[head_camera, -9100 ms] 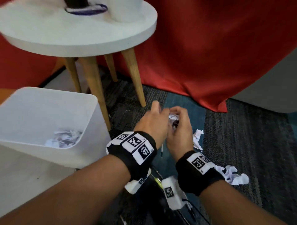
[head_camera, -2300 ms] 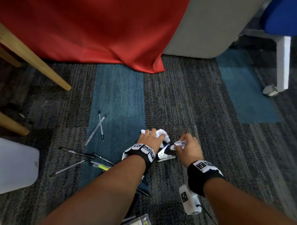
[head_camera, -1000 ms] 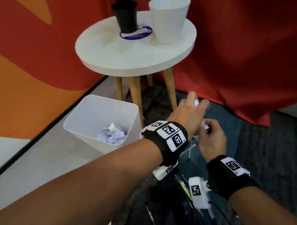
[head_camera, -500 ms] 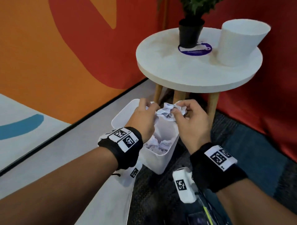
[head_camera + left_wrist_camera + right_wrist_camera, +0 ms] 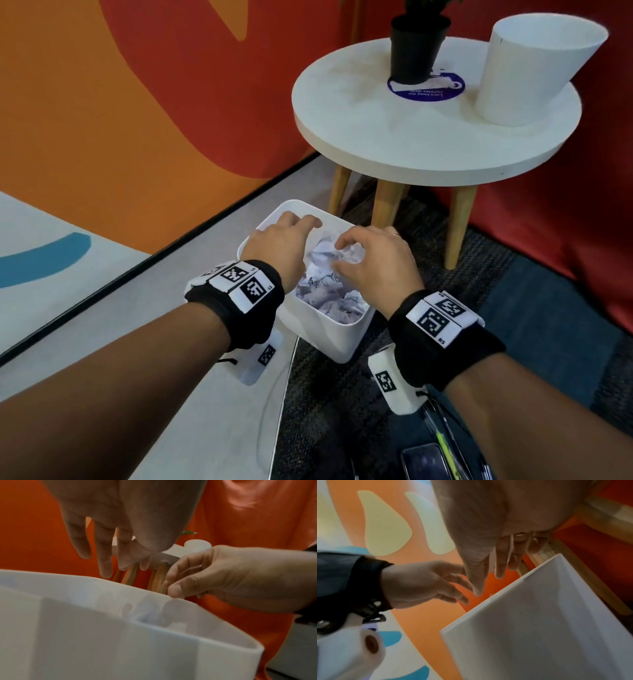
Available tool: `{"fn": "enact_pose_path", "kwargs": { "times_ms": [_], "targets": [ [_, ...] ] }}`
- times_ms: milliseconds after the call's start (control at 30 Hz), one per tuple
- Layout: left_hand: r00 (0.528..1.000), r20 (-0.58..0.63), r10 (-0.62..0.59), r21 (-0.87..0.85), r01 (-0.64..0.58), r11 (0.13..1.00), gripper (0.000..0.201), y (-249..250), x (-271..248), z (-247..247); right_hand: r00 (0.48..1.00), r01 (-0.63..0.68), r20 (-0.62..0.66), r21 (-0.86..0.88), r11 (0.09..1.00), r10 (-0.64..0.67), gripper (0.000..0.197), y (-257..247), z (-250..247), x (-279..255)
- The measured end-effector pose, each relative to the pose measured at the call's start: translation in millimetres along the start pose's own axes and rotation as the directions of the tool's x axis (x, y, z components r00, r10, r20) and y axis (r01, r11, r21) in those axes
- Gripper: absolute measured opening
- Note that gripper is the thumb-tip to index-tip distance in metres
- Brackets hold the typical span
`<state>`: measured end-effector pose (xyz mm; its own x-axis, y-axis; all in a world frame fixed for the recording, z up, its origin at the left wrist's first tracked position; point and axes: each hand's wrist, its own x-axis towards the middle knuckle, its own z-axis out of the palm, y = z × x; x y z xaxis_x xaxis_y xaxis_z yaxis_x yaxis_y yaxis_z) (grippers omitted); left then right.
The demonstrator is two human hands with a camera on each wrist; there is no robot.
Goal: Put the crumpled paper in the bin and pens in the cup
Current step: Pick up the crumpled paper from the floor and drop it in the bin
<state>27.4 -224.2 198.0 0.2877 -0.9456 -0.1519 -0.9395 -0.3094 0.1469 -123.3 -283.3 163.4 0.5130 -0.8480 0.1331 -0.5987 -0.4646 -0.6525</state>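
Note:
The white bin stands on the floor beside the table legs, holding several crumpled papers. Both hands hover over its mouth. My left hand has its fingers spread and holds nothing; the left wrist view shows those fingers hanging straight above the bin wall. My right hand is also empty, its fingers pointing down over the bin. One paper ball shows between the hands. The white cup stands on the round table. Pens lie at the bottom right.
A black plant pot stands on a blue sticker beside the cup. Wooden table legs stand just behind the bin. An orange and red wall runs along the left. A dark phone lies near the pens.
Half a second ago both hands held a crumpled paper above the bin. Now they have let it go and stand open, lower over the bin's mouth.

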Motion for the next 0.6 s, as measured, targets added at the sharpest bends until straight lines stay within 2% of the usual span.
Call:
{"fn": "enact_pose_path", "kwargs": {
  "times_ms": [67, 200, 300, 467, 600],
  "targets": [
    [0.998, -0.062, 0.033, -0.007, -0.034, 0.999, 0.064, 7, -3, -5, 1.000, -0.020, 0.019, -0.041, 0.999, 0.021, 0.020, 3, 0, -4],
    [0.963, -0.212, 0.163, -0.084, -0.185, 0.979, 0.050, 37, -11, -11, 0.977, -0.012, -0.207, 0.157, 0.987, 0.045, 0.012, 21, -8, -23],
    [0.914, -0.285, 0.289, -0.157, -0.342, 0.927, 0.040, 75, -21, -9, 0.936, -0.085, -0.311, 0.247, 0.965, 0.162, 0.012, 53, -16, -46],
    [0.832, -0.219, 0.509, -0.220, -0.550, 0.806, 0.036, 141, -35, 23, 0.872, -0.392, -0.230, 0.203, 0.897, 0.433, 0.010, 138, -12, -113],
    [0.793, -0.071, 0.605, -0.233, -0.603, 0.763, 0.033, 181, -40, 69, 0.785, -0.606, -0.125, 0.049, 0.794, 0.607, 0.008, 210, -4, -181]
  ]
}}
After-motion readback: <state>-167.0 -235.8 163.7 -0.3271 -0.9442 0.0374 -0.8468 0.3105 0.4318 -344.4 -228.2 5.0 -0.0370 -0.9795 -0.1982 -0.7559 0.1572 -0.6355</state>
